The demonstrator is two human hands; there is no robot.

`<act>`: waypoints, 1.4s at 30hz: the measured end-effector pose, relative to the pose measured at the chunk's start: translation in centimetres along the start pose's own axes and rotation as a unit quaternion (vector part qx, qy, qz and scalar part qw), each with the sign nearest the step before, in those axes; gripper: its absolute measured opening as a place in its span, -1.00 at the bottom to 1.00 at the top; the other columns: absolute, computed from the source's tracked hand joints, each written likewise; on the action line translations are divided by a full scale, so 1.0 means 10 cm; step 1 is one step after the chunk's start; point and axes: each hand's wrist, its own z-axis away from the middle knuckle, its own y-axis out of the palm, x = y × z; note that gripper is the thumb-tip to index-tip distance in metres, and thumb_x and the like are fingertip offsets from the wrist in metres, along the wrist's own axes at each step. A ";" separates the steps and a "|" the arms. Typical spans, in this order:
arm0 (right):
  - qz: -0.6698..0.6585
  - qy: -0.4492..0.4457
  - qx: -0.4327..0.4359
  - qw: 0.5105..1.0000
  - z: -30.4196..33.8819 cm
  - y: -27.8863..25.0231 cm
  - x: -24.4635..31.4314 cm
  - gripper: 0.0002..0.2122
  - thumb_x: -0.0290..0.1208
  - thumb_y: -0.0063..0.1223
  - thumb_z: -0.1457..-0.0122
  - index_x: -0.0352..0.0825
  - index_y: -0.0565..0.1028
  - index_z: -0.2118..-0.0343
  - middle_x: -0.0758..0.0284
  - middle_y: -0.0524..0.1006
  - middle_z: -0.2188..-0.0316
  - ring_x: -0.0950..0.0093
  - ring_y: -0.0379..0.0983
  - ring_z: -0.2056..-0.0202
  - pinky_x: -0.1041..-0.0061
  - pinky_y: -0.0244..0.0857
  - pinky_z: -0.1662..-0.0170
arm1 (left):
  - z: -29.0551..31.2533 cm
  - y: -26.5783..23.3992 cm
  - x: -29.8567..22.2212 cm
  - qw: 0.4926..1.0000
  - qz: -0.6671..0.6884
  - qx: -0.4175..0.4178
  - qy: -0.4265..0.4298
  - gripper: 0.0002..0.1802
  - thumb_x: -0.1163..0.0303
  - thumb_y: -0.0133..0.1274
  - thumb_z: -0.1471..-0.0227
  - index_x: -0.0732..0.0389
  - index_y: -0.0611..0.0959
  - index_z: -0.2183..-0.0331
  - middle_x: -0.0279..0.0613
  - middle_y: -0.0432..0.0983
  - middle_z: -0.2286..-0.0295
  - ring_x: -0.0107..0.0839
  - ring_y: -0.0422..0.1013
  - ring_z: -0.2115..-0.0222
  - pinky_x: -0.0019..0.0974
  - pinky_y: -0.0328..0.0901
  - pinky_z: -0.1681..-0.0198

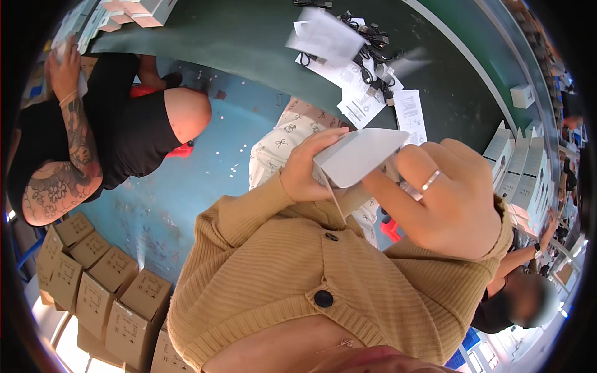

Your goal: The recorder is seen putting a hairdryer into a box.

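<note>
Left hand (303, 166) is curled around the left end of a small white cardboard box (360, 156) with rounded corners, grasping it with the thumb along its upper edge. Right hand (451, 193), wearing a plain silver-coloured ring (430, 180), is half closed at the box's other end, its index finger extended toward the underside; whether it grips anything there cannot be told, as the fingertips are hidden. The box is held tilted in front of the chest, just beside the near edge of a dark green, smooth surface (230, 34). Beyond it on that surface lie white printed paper sheets (410, 115) and a tangle of black coiled cables (375, 37).
</note>
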 end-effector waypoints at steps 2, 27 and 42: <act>-0.023 0.025 -0.027 0.999 0.03 0.06 0.01 -0.67 -0.34 0.18 0.37 -0.27 0.58 0.41 0.42 0.20 0.61 0.54 0.20 0.69 0.56 0.00 0.67 | -0.05 -0.05 -0.01 0.996 -0.059 0.033 0.058 -0.02 0.38 0.40 0.46 0.15 0.26 -0.06 0.10 0.28 -0.03 -0.03 0.30 -0.01 -0.11 0.22 -0.04; 0.086 0.602 -0.038 0.793 2.03 0.51 -1.21 -0.30 -0.27 0.19 0.02 -0.21 0.14 -0.21 0.01 0.40 0.08 0.16 0.40 0.18 0.31 0.35 0.23 | -0.38 -0.62 -1.50 0.569 -0.812 0.035 0.127 0.05 -0.03 0.31 0.43 0.00 0.28 -0.15 -0.01 -0.01 -0.20 -0.01 -0.10 -0.22 0.35 -0.07 -0.08; -0.146 0.183 -0.128 0.964 0.19 1.19 -0.21 -0.39 -0.51 0.28 0.22 -0.27 0.40 -0.02 0.16 0.39 0.04 0.23 0.32 0.07 0.37 0.22 0.03 | -0.19 -0.47 -1.60 0.714 -0.633 0.056 0.294 -0.65 0.47 0.14 0.21 0.27 0.60 0.25 -0.15 0.57 0.37 -0.30 0.47 0.44 -0.30 0.31 0.41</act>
